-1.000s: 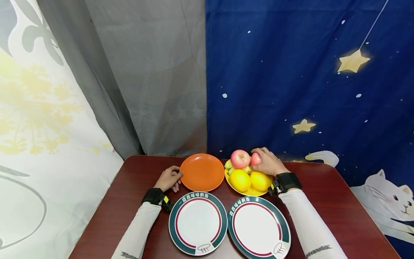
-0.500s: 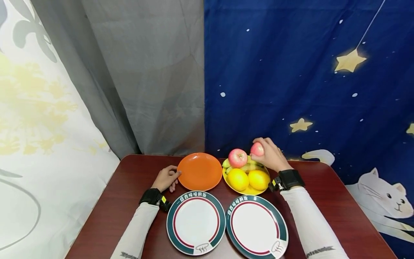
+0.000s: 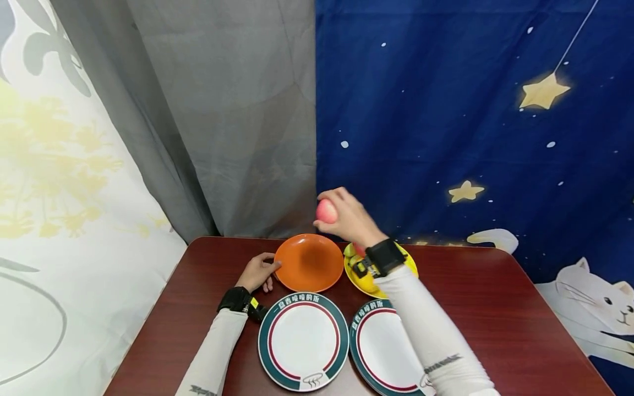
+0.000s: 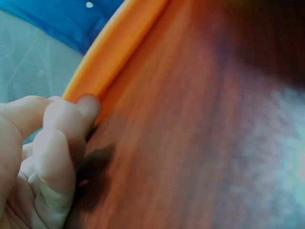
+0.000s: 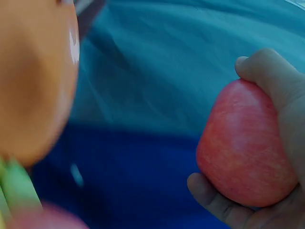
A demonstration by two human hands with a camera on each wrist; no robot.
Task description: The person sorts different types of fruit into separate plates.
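A red apple (image 3: 327, 211) is held up in my right hand (image 3: 349, 219), fingers and thumb curled round its sides. In the right wrist view the apple (image 5: 245, 145) shows clear of any plate. Below and to its left lies the orange plate (image 3: 302, 269), bare apart from a shadow. My left hand (image 3: 256, 273) pinches that plate's left rim; the left wrist view shows the fingertips at the orange rim (image 4: 112, 55). Under my right wrist the yellow plate (image 3: 410, 265) is partly hidden, with a second apple (image 3: 359, 249) and yellow fruit on it.
Two white plates with green bands, the left one (image 3: 304, 341) and the right one (image 3: 383, 346), lie at the near side of the brown table (image 3: 495, 319). My right forearm covers part of the right one. Grey and blue curtains (image 3: 421, 110) hang behind the table's far edge.
My right hand has lifted the apple off the yellow plate and carried it left and up, towards the orange plate. The left hand has stayed at the orange plate's rim.
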